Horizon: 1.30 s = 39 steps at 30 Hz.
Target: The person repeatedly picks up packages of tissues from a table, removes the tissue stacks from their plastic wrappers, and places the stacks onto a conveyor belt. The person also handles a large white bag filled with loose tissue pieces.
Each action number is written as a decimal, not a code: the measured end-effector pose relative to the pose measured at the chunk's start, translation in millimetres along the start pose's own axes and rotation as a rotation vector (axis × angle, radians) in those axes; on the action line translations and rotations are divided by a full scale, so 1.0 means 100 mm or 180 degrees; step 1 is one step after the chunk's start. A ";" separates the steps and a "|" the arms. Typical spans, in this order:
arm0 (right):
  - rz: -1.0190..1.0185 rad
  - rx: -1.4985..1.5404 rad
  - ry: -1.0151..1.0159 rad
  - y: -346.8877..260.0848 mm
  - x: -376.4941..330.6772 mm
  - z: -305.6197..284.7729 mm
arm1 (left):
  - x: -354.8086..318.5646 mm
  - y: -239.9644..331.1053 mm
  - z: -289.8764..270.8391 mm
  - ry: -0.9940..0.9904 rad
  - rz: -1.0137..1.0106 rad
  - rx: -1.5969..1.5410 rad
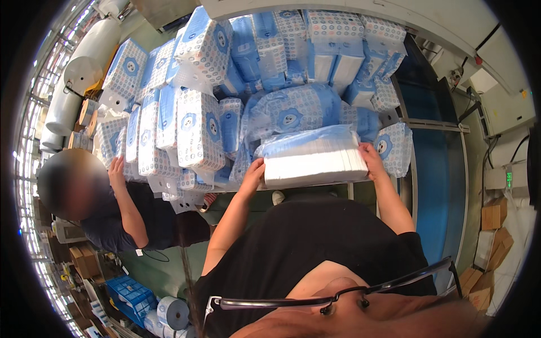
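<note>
A long stack of white folded tissues [315,167] lies in front of me, with blue and clear plastic film [310,139] along its far side. My left hand [253,176] grips its left end, fingers closed on it. At the opposite end my right hand [373,160] is closed on the stack too, thumb toward the front. Just behind it lies a large, loosely crumpled blue and clear bag [290,110] with a printed animal face. Where the film meets the stack underneath is hidden.
Many printed tissue packs [198,132] are piled across the table. A co-worker's hand [116,173] touches packs on the left. A blue conveyor belt [439,180] with metal rails runs along the right. Large white rolls [90,50] stand far left; a blue crate [131,298] sits lower left.
</note>
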State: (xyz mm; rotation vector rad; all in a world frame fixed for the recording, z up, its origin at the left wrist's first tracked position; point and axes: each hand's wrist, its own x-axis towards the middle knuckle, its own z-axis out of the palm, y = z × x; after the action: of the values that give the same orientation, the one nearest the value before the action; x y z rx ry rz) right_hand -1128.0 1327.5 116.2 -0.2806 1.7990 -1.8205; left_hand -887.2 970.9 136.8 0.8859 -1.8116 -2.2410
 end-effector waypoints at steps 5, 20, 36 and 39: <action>-0.0932 -0.2845 -0.0208 -0.18 0.27 0.23 | 0.18 -0.11 -0.20 0.0095 -0.0297 0.1722; 0.2102 0.2776 0.0505 -0.24 1.00 0.58 | 0.32 0.11 -0.21 0.1081 0.0443 0.3164; 0.2243 -0.0405 0.0143 -0.27 1.00 0.32 | 0.36 -0.05 1.94 -0.1755 0.3224 0.4467; 0.2046 0.0064 0.0492 -0.48 1.23 0.19 | 0.31 -0.02 1.82 -0.1846 0.3081 0.4531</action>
State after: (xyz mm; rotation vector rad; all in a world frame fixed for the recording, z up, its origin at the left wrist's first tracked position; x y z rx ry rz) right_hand -1231.0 1244.2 135.3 0.4169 1.7028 -1.4188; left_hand -1004.6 1112.9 143.6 -0.6805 -3.0008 -0.4130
